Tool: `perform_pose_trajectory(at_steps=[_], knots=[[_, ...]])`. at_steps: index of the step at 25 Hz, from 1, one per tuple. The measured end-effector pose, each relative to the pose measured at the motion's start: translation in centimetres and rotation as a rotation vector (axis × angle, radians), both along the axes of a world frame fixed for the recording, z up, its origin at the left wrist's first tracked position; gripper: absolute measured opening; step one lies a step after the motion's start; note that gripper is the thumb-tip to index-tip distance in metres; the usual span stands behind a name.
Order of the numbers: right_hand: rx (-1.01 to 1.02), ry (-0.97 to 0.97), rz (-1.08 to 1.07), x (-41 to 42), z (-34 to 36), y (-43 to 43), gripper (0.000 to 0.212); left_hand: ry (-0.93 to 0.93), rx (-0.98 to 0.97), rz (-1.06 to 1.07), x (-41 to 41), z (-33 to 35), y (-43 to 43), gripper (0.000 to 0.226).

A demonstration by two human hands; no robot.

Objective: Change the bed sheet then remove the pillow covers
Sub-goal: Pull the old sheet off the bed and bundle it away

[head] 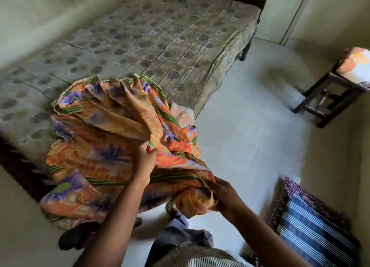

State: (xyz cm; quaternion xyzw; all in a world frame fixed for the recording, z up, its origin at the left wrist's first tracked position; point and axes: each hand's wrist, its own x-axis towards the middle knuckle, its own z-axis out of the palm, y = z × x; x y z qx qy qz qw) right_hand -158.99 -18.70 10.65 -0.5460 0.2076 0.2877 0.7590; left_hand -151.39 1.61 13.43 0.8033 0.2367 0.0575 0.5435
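Item one, orange floral bed sheet (104, 146): I see it bunched in a loose heap on the near corner of the mattress (160, 36), its lower folds spilling over the edge toward the floor (250, 126). Item two, my left hand (145, 160): fingers curled, pinching a raised fold near the middle of the heap. Item three, my right hand (224, 196): closed round a twisted end of the same sheet, held off the bed's side. Item four, mattress: patterned grey-green ticking, bare beyond the heap, on a dark bed frame (260, 0). Item five, striped pillow (312, 222): on the floor at the right, against the wall. Item six, wooden stool (330, 98): well apart, bearing a folded orange cloth (354, 64).
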Motion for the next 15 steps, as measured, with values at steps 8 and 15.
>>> perform_pose_trajectory(at_steps=[8,15], knots=[[-0.076,0.015,0.002,2.4,-1.1,5.0,0.019,-0.164,0.27,-0.609,-13.6,-1.8,-5.0,0.019],[-0.083,0.04,-0.048,0.2,-1.6,2.2,0.023,0.493,-0.917,0.644,-11.8,-8.7,4.2,0.077]])
